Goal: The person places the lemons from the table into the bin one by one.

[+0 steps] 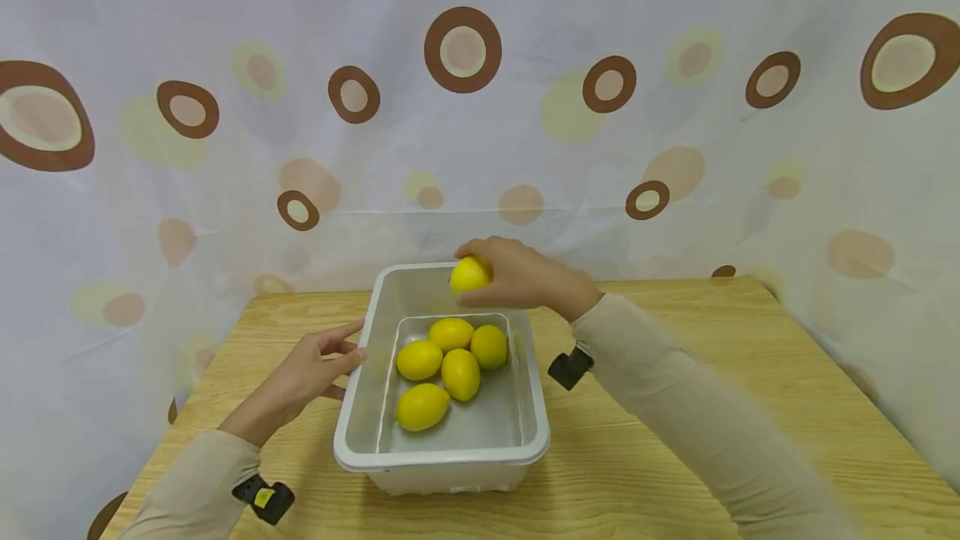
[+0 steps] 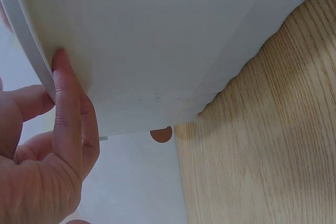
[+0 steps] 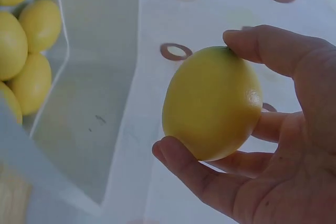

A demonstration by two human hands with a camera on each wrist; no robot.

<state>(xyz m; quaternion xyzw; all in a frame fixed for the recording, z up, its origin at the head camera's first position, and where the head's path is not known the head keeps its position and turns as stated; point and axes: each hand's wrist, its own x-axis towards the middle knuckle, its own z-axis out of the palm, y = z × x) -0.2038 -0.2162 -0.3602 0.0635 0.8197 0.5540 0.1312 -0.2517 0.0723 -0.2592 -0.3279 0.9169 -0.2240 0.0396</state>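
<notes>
My right hand (image 1: 517, 273) holds a yellow lemon (image 1: 469, 275) above the far end of a whitish plastic bin (image 1: 442, 460). In the right wrist view the fingers and thumb are curled round this lemon (image 3: 210, 103), which has a greenish tip. Several more lemons (image 1: 422, 407) lie inside the bin, one of them greener than the others. At the bin's left side my left hand (image 1: 318, 365) pinches the rim. The left wrist view shows the thumb at the rim and fingers (image 2: 67, 114) against the outer wall (image 2: 147, 40).
The bin stands on a wooden table (image 1: 675, 407). Behind the table hangs a pale curtain (image 1: 480, 148) with brown, yellow and pink ovals. A small black device (image 1: 570, 367) is worn at the right wrist and another (image 1: 264, 498) at the left.
</notes>
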